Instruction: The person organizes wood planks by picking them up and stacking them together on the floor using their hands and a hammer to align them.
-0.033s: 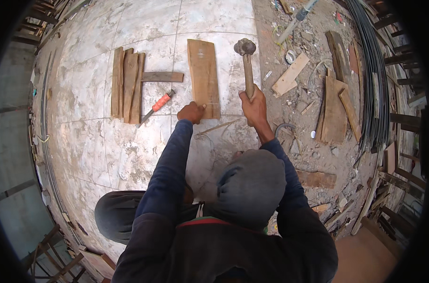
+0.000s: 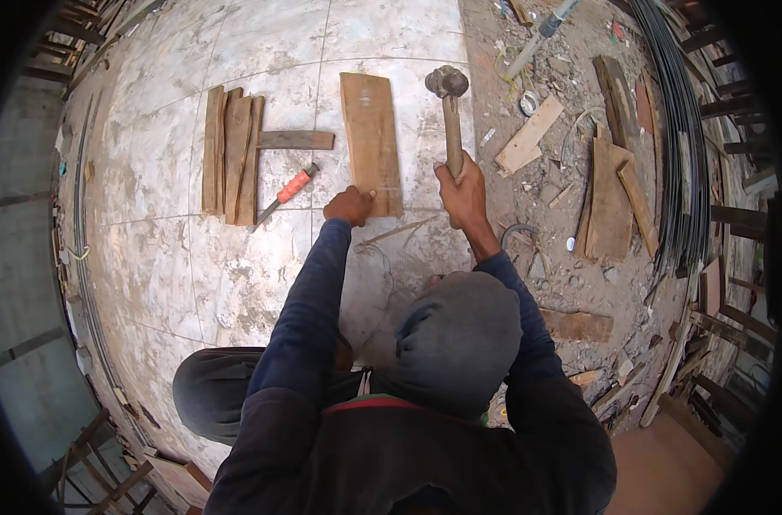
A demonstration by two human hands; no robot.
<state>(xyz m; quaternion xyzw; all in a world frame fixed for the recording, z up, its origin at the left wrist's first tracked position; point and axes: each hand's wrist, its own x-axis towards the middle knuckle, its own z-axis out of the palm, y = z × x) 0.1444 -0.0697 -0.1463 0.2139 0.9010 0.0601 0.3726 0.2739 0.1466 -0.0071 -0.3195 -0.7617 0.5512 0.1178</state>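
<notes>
My left hand (image 2: 348, 207) is closed on the near end of a wooden plank (image 2: 370, 137), its thumb resting on the top face. The plank stretches away from me over the tiles. In my right hand (image 2: 465, 193) is a hammer (image 2: 452, 129), gripped by its wooden handle, with the rounded, dirty head at the far end. To the left of the plank lies a chisel (image 2: 295, 185) with a red handle, its blade toward me. A short wood strip (image 2: 298, 140) lies beyond the chisel, beside a group of narrow boards (image 2: 239, 159).
Worn white floor tiles (image 2: 150, 275) spread to the left. Rubble ground (image 2: 545, 197) on the right holds a pale wood offcut (image 2: 530, 136), some brown boards (image 2: 608, 202) and a bundle of dark rods (image 2: 684, 146). My knees (image 2: 459, 335) are bent close below my arms.
The plank's far end has shifted very slightly left. The hammer and both hands have hardly moved.
</notes>
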